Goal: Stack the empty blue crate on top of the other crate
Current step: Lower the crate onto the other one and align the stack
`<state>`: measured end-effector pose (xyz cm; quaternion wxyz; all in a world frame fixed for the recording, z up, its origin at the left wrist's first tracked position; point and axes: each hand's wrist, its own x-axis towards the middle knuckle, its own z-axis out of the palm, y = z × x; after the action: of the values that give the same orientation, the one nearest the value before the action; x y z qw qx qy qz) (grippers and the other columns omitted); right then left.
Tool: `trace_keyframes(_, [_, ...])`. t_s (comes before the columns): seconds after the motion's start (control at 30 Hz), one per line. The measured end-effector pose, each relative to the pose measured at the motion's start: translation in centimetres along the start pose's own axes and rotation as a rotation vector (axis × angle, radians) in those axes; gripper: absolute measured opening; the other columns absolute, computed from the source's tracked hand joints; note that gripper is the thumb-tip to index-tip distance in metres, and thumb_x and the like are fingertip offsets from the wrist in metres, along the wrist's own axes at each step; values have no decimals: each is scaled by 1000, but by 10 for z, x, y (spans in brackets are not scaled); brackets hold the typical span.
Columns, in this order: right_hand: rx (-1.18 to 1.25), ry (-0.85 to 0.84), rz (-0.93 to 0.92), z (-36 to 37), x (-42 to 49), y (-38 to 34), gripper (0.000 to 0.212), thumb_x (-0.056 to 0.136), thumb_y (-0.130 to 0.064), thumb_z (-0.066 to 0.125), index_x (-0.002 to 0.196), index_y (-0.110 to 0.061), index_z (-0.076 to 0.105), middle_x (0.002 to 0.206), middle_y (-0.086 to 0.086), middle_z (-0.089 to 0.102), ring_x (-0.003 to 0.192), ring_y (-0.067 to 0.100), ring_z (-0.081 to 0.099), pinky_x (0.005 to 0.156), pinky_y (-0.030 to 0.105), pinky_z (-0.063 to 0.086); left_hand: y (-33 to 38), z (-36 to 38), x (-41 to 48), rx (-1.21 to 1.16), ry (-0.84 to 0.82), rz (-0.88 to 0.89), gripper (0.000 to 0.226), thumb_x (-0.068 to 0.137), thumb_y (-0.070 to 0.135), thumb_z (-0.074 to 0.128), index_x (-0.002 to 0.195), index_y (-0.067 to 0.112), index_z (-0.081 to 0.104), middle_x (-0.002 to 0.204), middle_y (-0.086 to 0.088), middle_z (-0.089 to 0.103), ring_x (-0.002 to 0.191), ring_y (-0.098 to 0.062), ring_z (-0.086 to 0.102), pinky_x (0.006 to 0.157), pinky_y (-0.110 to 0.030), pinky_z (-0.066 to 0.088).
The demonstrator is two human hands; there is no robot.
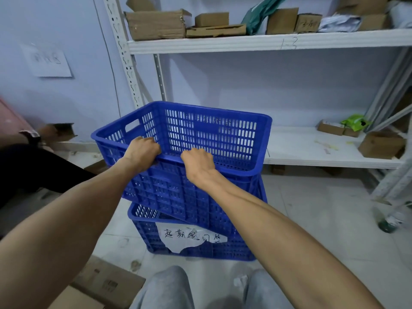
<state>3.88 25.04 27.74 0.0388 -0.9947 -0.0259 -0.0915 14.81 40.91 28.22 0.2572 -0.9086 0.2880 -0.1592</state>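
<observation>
An empty blue slotted crate (pixel 214 134) is held tilted over a second blue crate (pixel 196 244) that stands on the floor and carries a torn white paper label with handwriting. The upper crate's right side sits low over the lower crate, while its left side is raised, leaving a gap above the lower crate's left rim. My left hand (pixel 142 150) and my right hand (pixel 197 162) both grip the near rim of the upper crate, fingers curled over the edge into its inside.
A white metal shelf unit (pixel 312 148) stands right behind the crates, with cardboard boxes (pixel 156 24) on its upper board and small boxes at its right. Flattened cardboard (pixel 104 282) lies on the floor at lower left. Another person's arm and dark clothing (pixel 33 166) are at left.
</observation>
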Motion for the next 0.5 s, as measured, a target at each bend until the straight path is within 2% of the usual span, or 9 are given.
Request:
trace_keyframes(0.23, [-60,-21,12,2,-11,31,40,71,20,52,64,-16,35,66,1,37,71,25,43,66,38,41,31,-11,-2,-14,-46,-10,12,85,32,72,93,23,74,91,0,72,87,-23,67,86,-35,50])
trace_keyframes(0.4, [-114,-66,59,-2,-13,57,34,76,16,58,69,-14,44,69,2,43,74,26,50,67,38,43,53,-25,2,-20,-52,9,2,87,23,68,88,21,70,89,-1,72,84,-24,67,78,-34,38])
trace_keyframes(0.5, [-134,-109,67,-6,-13,63,32,78,12,59,70,-15,45,70,2,44,74,25,50,66,37,42,61,-30,4,-32,-77,5,12,86,17,68,78,22,60,84,-1,70,79,-24,66,77,-35,33])
